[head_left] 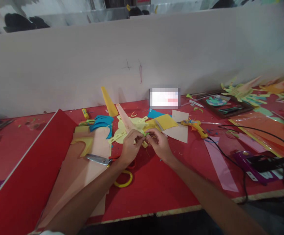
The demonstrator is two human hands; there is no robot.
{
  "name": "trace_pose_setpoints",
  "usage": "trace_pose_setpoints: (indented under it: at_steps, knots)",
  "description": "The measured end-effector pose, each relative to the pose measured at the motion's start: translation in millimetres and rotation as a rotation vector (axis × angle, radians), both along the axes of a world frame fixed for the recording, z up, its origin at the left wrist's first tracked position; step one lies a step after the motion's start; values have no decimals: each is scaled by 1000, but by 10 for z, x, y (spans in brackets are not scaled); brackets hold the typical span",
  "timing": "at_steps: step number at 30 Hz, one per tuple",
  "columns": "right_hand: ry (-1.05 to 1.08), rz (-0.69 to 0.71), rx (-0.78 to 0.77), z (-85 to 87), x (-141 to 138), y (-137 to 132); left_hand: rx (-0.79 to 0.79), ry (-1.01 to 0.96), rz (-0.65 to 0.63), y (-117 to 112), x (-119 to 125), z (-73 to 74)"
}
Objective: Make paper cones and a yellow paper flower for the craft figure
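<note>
My left hand point(129, 147) and my right hand point(159, 143) meet over the red table point(156, 186), fingers pinched together on a small green paper strip point(146, 134). Just behind them lies a pale yellow paper shape point(122, 132) with a peach cone point(124, 118) on it. Scissors with yellow handles point(107, 163) lie under my left wrist. A yellow cone point(109, 100) leans behind.
A red sheet point(34, 176) and peach paper point(83, 173) lie at left. Blue cut paper point(102, 122), yellow and cream sheets point(176, 125), a yellow glue gun point(197, 126), a pink strip point(220, 164), black cable point(266, 137) and a tray point(226, 104) sit right. A white wall point(142, 55) stands behind.
</note>
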State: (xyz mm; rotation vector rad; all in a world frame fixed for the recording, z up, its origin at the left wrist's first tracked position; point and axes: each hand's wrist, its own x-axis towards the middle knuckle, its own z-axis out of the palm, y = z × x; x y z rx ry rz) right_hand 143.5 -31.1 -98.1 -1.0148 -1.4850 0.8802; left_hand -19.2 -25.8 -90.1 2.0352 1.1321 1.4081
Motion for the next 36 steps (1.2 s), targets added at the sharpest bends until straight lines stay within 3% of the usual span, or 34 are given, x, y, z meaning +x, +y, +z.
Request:
trace_pose_setpoints:
  at_steps: [8,15,26,36]
  knots:
    - [-16,5,12,14,24,-2,-24,-16,-37,3,7,-2]
    - [-29,14,19,-34,22,18,-145,-47,-19,7,7,-43]
    - [-6,-78,33,-14,12,14,-292,-174,-57,17,22,-41]
    - [-65,-42,53,-23,46,43,-277,-98,-84,15,6,-48]
